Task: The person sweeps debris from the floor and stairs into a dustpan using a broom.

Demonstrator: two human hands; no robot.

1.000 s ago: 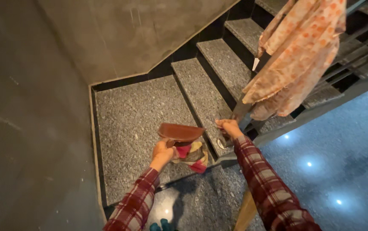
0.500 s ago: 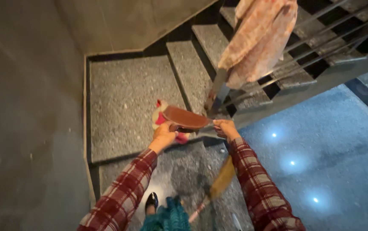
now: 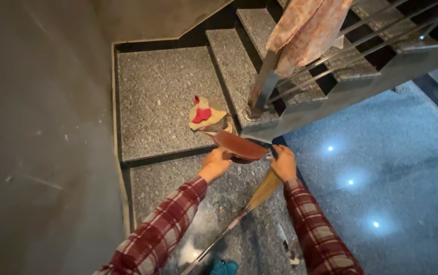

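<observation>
Head view: both hands (image 3: pixel 249 164) on brown dustpan (image 3: pixel 239 146), broom (image 3: pixel 259 192) beneath.

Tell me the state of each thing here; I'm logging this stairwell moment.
Left hand: grips the brown dustpan, held tilted.
Right hand: at the dustpan's other edge, fingers curled.
Broom: slanted under the right arm.
Red-and-yellow cloth: crumpled on the landing.
Patterned cloth: draped over the railing.

grey concrete wall (image 3: pixel 41 102) | speckled stone stairs (image 3: pixel 163 91) | metal railing (image 3: pixel 361 38) | glossy floor (image 3: pixel 392 168)
</observation>
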